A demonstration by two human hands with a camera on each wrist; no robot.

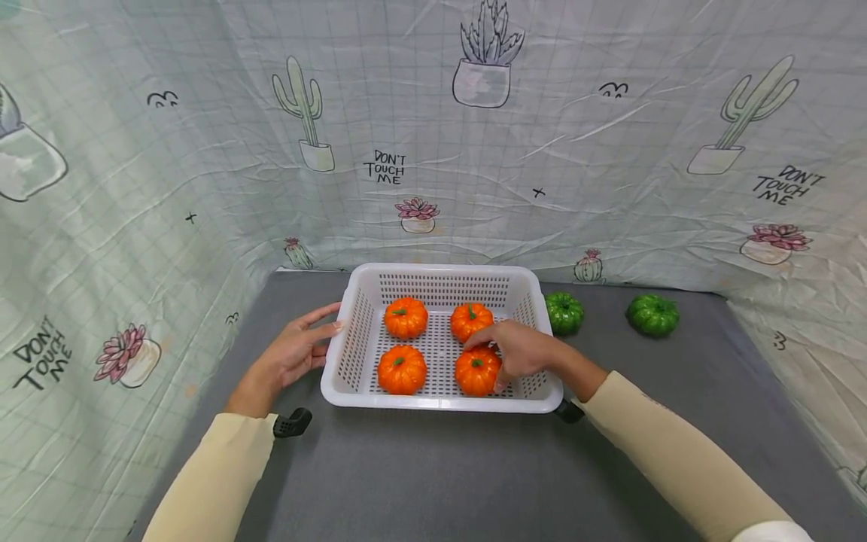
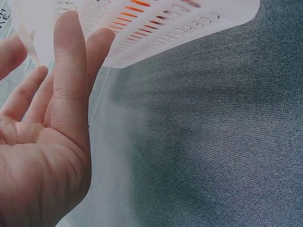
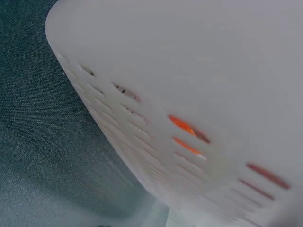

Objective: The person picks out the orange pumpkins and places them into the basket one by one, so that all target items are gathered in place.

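A white perforated plastic basket (image 1: 439,404) stands on the grey table with orange toy pumpkins inside, two at the back and two at the front. Reaching over its right side, my right hand (image 1: 518,348) grips the front right orange pumpkin (image 1: 476,374), fingers and thumb on either side. At the left rim, my left hand (image 1: 298,354) touches the basket with its fingers extended. The left wrist view shows that hand (image 2: 52,127) beside the slotted wall (image 2: 184,35). The basket's outer wall (image 3: 142,38) fills most of the right wrist view, hiding the right hand there.
Two green toy pumpkins lie right of the basket: one (image 1: 564,313) close to its wall, the other (image 1: 652,315) farther right. A cactus-print curtain (image 1: 474,150) hangs behind and along both sides of the grey table (image 1: 420,474).
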